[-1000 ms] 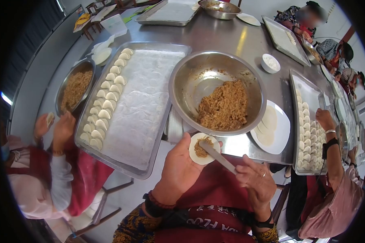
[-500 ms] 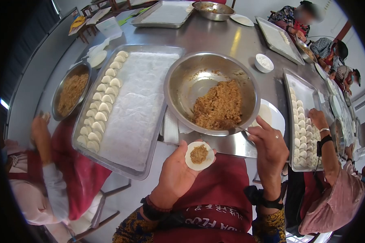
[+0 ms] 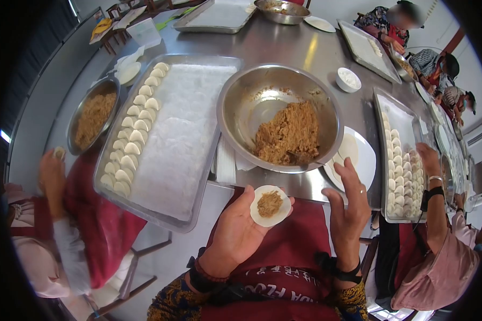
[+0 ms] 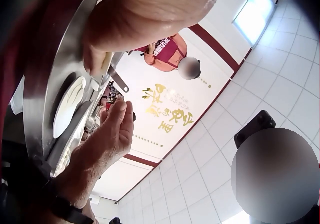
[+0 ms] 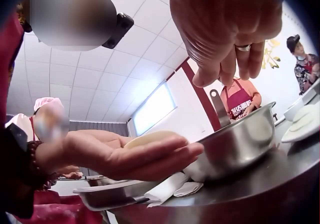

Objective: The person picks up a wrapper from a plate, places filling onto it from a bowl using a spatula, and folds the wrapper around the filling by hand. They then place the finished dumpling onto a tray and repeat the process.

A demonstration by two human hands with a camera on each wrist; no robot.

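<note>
In the head view my left hand (image 3: 235,230) lies palm up, carrying a round dough wrapper (image 3: 276,219) with brown filling (image 3: 269,204) in its middle. The right wrist view shows the wrapper (image 5: 157,137) on the nearly straight fingers of the left hand (image 5: 115,156). My right hand (image 3: 351,219) is empty, fingers apart, beside the front right rim of the steel bowl (image 3: 246,107). Inside the bowl is a mound of filling (image 3: 289,131). A flat metal handle (image 5: 219,106) sticks up from the bowl in the right wrist view.
A floured tray (image 3: 179,144) with rows of folded dumplings (image 3: 135,136) stands left of the bowl. Right of it are a plate (image 3: 365,160) of wrappers, a small white bowl (image 3: 348,80) and another dumpling tray (image 3: 384,160). People work on both sides.
The right hand first spread filling on the wrapper with the flat tool, then moved to the bowl and let the tool go there. The left hand has shifted slightly right with the wrapper.
</note>
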